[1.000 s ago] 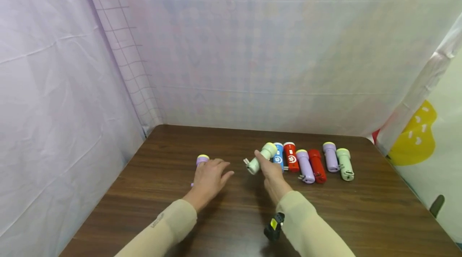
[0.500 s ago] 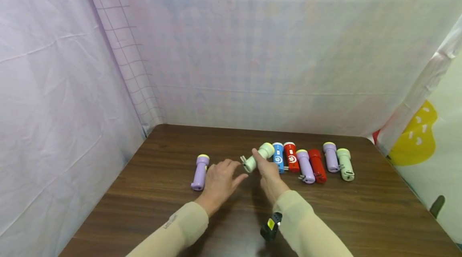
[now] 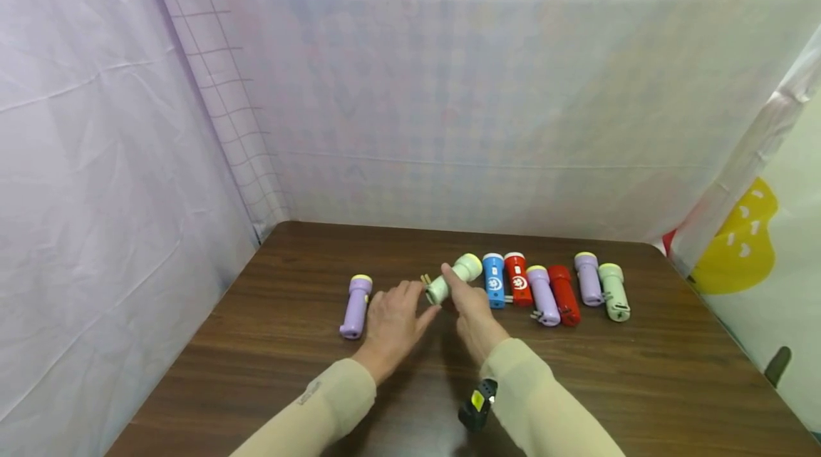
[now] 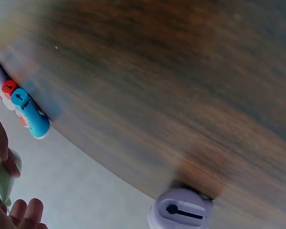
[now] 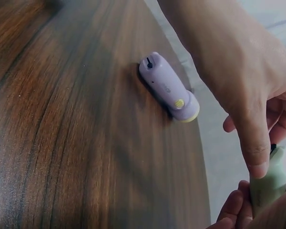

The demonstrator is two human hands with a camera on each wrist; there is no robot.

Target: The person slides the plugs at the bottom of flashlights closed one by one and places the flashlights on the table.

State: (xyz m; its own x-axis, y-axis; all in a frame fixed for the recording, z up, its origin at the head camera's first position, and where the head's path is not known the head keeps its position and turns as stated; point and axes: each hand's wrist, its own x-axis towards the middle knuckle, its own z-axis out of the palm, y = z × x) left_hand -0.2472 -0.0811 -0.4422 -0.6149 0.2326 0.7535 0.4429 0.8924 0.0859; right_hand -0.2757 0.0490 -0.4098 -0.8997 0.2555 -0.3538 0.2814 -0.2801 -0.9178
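Observation:
In the head view my right hand (image 3: pixel 476 318) grips a pale green flashlight (image 3: pixel 457 277), tilted, its yellowish head pointing up and right. Two metal prongs (image 3: pixel 426 279) stick out near its tail. My left hand (image 3: pixel 393 323) is at the tail end, forefinger by the prongs and thumb below. In the right wrist view the left thumb (image 5: pixel 256 157) rests on the green body, while its other fingers are partly hidden. A lilac flashlight (image 3: pixel 355 307) lies on the table just left of my left hand.
Right of my hands, blue (image 3: pixel 494 281), red-and-white (image 3: pixel 517 279), lilac (image 3: pixel 543 296), red (image 3: pixel 564 296), another lilac (image 3: pixel 588 279) and green (image 3: pixel 614 291) flashlights lie in a row. The brown table (image 3: pixel 256 371) ends at a cloth curtain (image 3: pixel 481 122). A black device (image 3: pixel 477 406) sits at my right wrist.
My left hand has moved right, off the lilac flashlight, to the green one's tail. My right hand has brought the green flashlight slightly left, uncovering the blue one.

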